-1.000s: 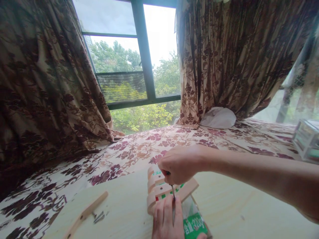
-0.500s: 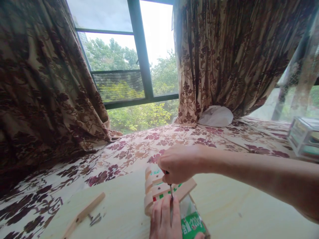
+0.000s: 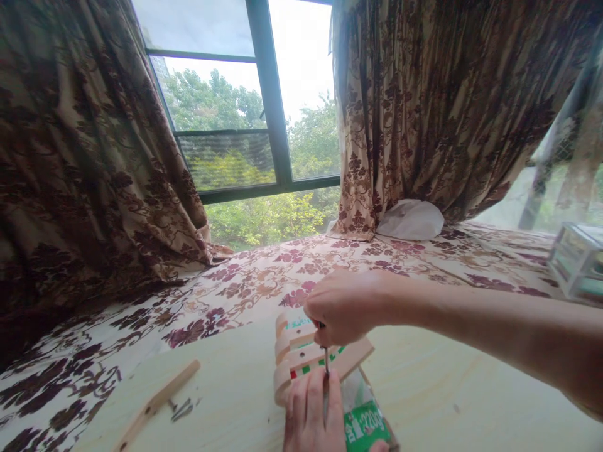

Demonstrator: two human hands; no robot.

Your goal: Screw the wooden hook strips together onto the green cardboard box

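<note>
My right hand [image 3: 342, 307] is closed around the handle of a screwdriver [image 3: 326, 358], mostly hidden in the fist. The metal shaft points down between the fingers of my left hand [image 3: 313, 405], so its tip is hidden. My left hand presses from above on a wooden slat [image 3: 282, 384] with a rounded end, its thumb apart on the right. Beyond it lie more pale wooden slats [image 3: 306, 356] with dark screw heads, above a flat piece with green and white print. A green printed package [image 3: 366, 427] shows beside my left hand.
A loose wooden slat with holes [image 3: 157, 402] and several screws [image 3: 180, 409] lie at the left on the pale board [image 3: 226, 389]. Floral cloth [image 3: 254, 282] spreads behind it. A white bag [image 3: 411, 220] and a clear box [image 3: 577, 260] stand farther back.
The view has shifted slightly. My right hand stays on the screwdriver with little visible turn, and my left hand keeps its place on the slat.
</note>
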